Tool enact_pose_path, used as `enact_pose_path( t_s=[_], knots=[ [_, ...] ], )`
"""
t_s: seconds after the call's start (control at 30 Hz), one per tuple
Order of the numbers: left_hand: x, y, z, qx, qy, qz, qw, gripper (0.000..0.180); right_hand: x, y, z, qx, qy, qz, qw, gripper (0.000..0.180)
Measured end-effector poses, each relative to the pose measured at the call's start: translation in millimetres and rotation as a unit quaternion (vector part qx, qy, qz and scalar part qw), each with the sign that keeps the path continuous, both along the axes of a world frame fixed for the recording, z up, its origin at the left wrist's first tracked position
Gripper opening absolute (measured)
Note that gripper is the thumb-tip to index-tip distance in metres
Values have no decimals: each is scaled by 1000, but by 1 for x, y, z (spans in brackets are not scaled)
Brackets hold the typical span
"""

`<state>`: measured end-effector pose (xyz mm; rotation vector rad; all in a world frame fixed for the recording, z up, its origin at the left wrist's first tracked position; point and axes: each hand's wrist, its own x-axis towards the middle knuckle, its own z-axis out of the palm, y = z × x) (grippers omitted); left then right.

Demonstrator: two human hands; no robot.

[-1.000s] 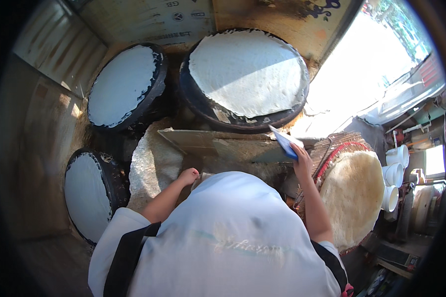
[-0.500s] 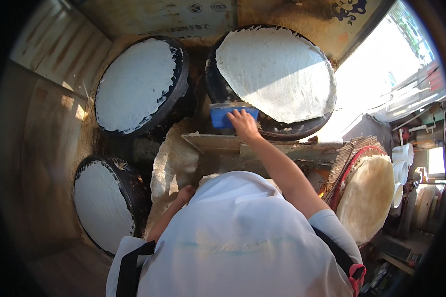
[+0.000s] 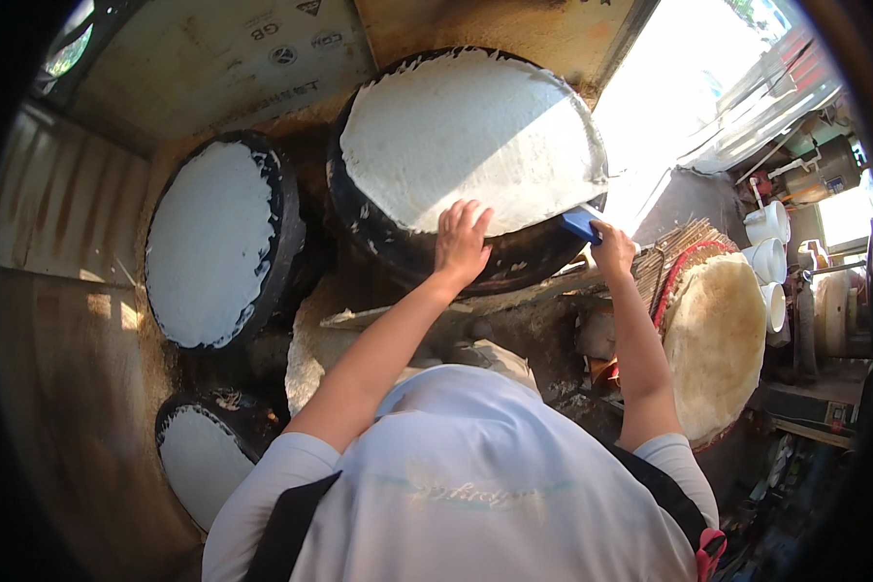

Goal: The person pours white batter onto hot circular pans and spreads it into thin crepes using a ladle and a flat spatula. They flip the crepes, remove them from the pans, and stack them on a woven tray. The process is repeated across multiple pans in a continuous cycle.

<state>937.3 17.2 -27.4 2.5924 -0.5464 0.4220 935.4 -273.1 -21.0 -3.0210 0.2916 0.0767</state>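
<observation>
Across the dark pan (image 3: 388, 242) ahead of us, the white sheet (image 3: 466, 136) lies long axis crosswise, our open left hand (image 3: 464, 248) over its near edge, our right hand (image 3: 612, 250) gripping the blue scraper (image 3: 580, 225) farther right.

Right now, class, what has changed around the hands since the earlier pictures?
The left hand has reached forward and right to the near edge of the large white sheet. The right hand, still holding the blue scraper, went leftward, then rightward, along the dark pan. The sheet stays spread on the pan.
</observation>
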Motion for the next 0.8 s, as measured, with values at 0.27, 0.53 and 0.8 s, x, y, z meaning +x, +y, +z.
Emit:
enact_pose_path(
  t_s=[0.27, 0.53, 0.8],
  knots=[
    [59, -17, -5, -134, -14, 64, 989, 5, -85, 95, -12, 66, 39, 480, 874, 48],
    [63, -30, 33, -18, -174, -71, 982, 13, 61, 90, -15, -187, 93, 158, 965, 8],
    [59, -16, 25, -45, -128, -42, 990, 14, -33, -41, -29, 384, -118, -178, 898, 50]
  ],
)
